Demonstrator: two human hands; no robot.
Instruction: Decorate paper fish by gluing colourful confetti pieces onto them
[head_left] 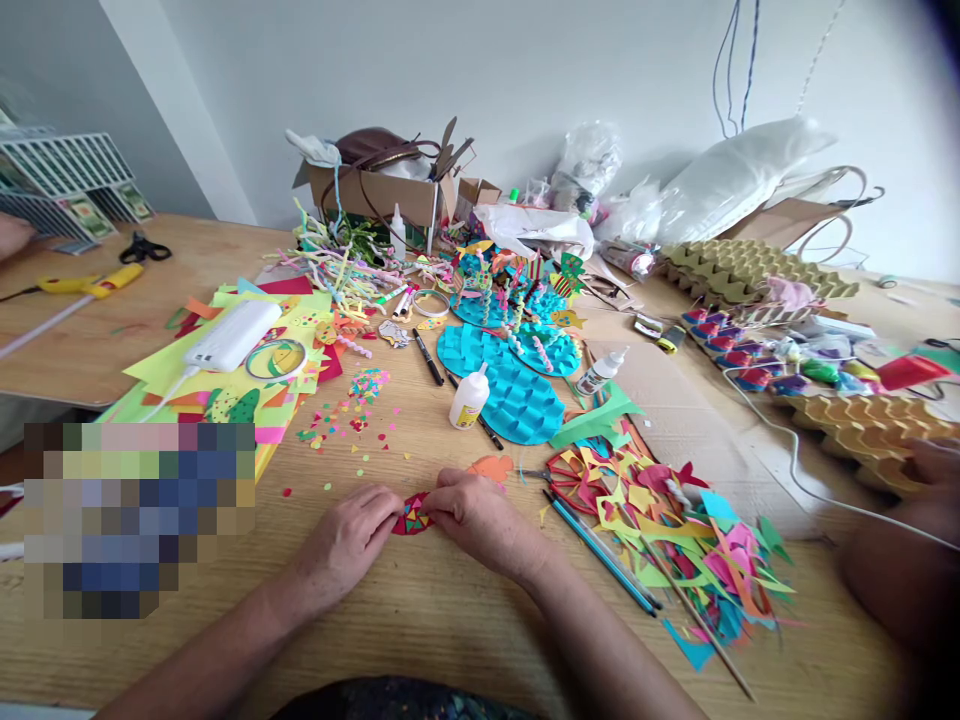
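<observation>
A small red paper piece (413,514) covered with yellow, green and blue bits lies on the table between my hands. My left hand (358,530) has its fingers closed at the left edge of this piece. At its right side, my right hand (474,515) has thumb and fingers pinched together over the piece; the fingertips are partly hidden. An orange paper cutout (492,467) lies just beyond my right hand. Farther forward a white glue bottle (469,398) stands upright beside a blue textured oval (525,395).
Colored confetti (369,382) is scattered left of the glue bottle. Paper scraps (675,530), pencils (600,550) and a wooden stick (697,615) lie at right. Paper sheets (161,375) carry a white power bank (234,335). Another person's hand (937,465) is at the right edge.
</observation>
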